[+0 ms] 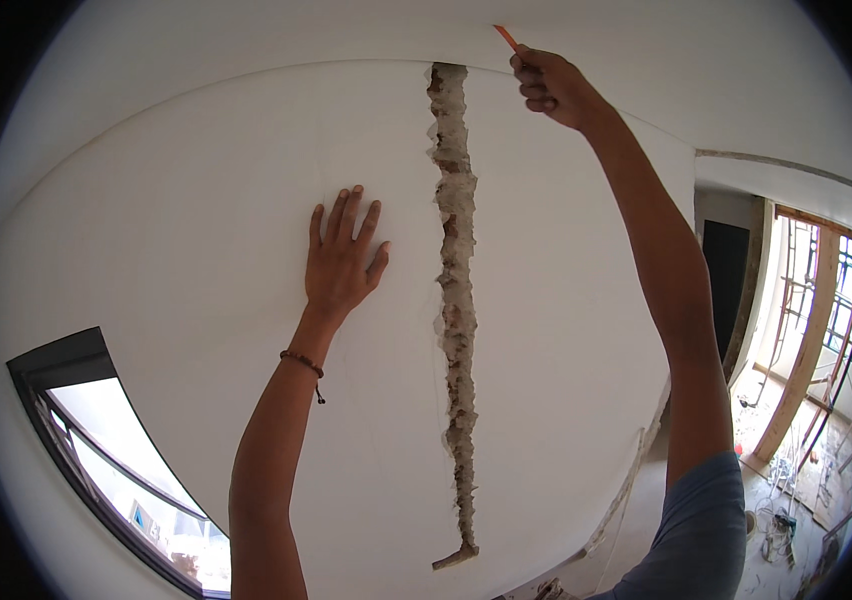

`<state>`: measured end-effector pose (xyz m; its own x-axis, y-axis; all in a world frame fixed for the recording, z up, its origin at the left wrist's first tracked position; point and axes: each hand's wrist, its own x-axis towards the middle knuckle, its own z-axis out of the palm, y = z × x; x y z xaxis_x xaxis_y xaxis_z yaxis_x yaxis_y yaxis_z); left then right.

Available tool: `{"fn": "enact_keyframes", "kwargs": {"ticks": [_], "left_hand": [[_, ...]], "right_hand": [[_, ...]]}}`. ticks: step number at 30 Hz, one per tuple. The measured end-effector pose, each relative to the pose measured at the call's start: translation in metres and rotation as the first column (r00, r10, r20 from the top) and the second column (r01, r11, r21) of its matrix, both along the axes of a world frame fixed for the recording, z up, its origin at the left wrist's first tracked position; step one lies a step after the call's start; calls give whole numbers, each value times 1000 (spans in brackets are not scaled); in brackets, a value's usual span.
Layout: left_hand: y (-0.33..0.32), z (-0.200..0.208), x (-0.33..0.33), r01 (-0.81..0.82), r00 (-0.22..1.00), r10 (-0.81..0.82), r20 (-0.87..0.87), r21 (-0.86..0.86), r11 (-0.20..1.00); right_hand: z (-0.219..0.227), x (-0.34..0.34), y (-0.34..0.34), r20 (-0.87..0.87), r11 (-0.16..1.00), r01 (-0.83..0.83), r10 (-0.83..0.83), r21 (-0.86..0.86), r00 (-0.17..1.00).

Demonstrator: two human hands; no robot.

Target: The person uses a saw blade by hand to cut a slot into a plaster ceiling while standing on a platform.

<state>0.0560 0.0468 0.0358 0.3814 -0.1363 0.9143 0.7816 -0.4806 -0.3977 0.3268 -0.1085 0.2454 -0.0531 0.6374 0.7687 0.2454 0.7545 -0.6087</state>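
My left hand (339, 262) lies with its fingers spread on the white wall (216, 220), to the left of a rough vertical channel (458, 260) cut into it. Up near the line where wall meets ceiling, my right hand (558, 88) is closed around a slim orange tool (505, 38). The tool's end points up and left toward the ceiling (346, 30); its exact kind is too small to make out. Broken grey and brown masonry shows inside the channel, which runs from the ceiling line down to a short sideways notch (456, 558).
A dark-framed window (61, 365) is at the lower left. On the right, an opening leads to a room with wooden posts (796, 350), metal grilles and cables (778, 530) on a littered floor. Another broken channel (626, 490) runs along the wall's lower right.
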Motion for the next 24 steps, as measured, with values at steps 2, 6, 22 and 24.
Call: {"fn": "enact_keyframes", "kwargs": {"ticks": [2,6,22,24], "left_hand": [[0,0,8,3,1000,-3,2,6,1000],[-3,2,4,11,1000,-11,11,27,1000],[1,-2,6,-53,999,53,4,29,998],[0,-1,-2,-73,997,73,0,21,997]], "right_hand": [[8,7,-4,78,980,180,-186,80,979],[35,21,-26,327,967,249,-255,61,910],[7,-138,78,-761,879,15,405,477,507],[-7,-132,60,-678,873,-158,462,462,573]]}}
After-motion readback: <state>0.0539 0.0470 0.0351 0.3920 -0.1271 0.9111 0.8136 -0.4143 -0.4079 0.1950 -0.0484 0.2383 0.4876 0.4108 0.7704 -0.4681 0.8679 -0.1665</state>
